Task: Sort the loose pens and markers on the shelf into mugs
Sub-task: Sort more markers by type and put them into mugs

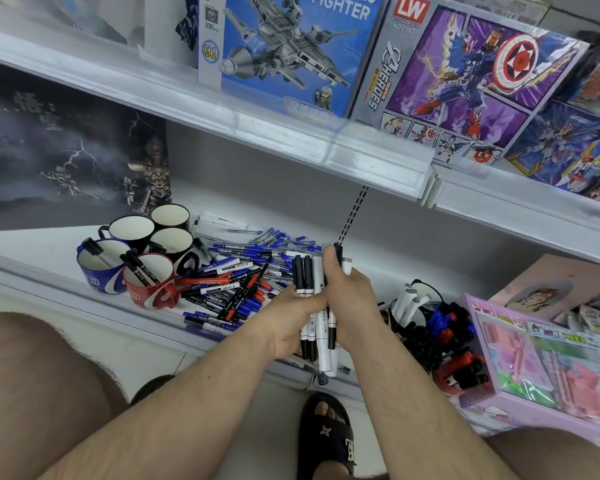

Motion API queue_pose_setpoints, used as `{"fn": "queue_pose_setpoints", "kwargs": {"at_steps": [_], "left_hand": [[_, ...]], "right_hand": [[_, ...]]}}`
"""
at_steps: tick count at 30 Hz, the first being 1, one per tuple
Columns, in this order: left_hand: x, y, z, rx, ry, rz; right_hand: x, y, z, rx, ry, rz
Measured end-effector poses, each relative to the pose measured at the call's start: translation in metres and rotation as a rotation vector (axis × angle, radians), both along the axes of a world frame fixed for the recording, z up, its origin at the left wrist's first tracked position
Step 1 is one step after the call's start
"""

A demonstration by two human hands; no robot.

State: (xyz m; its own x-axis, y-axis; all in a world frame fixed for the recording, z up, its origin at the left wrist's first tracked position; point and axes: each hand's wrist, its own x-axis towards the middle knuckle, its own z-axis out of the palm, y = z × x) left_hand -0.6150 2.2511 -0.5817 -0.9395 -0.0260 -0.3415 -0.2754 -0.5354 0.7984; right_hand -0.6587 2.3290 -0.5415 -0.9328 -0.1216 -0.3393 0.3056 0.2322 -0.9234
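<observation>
Both hands clamped round one bundle of markers, above the shelf edge.

We note the left hand (293, 320) and right hand (347, 299) closed tight on a bundle of markers (314, 278), slim black and white plastic barrels held upright. Behind it, loose pens (243, 271) lie heaped on the white shelf (49, 247), beside glossy round mugs (149, 282), two holding black markers.
</observation>
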Motion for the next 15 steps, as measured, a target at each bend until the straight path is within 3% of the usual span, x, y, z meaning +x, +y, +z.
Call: {"fn": "queue_pose_setpoints", "kwargs": {"at_steps": [9,15], "left_hand": [[-0.008,-0.001,0.000,-0.431,0.122,-0.105],[-0.006,-0.001,-0.004,-0.399,0.116,-0.047]], "right_hand": [[0.001,0.012,-0.011,-0.167,-0.078,-0.070],[0.004,0.019,-0.005,-0.244,-0.153,-0.231]]}}
